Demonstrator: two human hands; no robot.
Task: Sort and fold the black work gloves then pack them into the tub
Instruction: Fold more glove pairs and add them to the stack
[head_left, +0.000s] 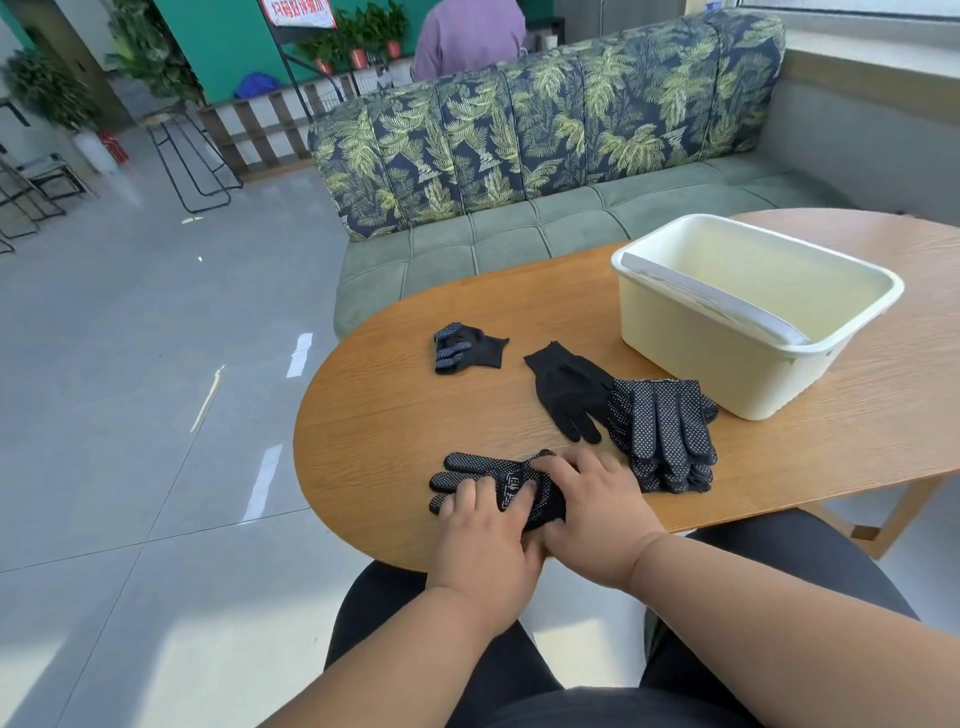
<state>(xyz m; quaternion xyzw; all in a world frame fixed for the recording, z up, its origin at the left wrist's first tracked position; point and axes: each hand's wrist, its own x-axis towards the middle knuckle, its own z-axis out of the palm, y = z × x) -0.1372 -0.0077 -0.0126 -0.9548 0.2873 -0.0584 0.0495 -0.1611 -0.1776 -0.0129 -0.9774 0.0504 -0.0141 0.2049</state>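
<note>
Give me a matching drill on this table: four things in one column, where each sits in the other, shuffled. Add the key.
Things
1. folded glove
2. plain black glove
3. stack of dotted gloves
4. glove under both hands

Places
A. near table edge, closest to the person
B. alone toward the table's far left
C. right beside the cream tub, fingers pointing to the person
D. flat, between the folded glove and the stack

Pairs: 1-B, 2-D, 3-C, 4-A
</note>
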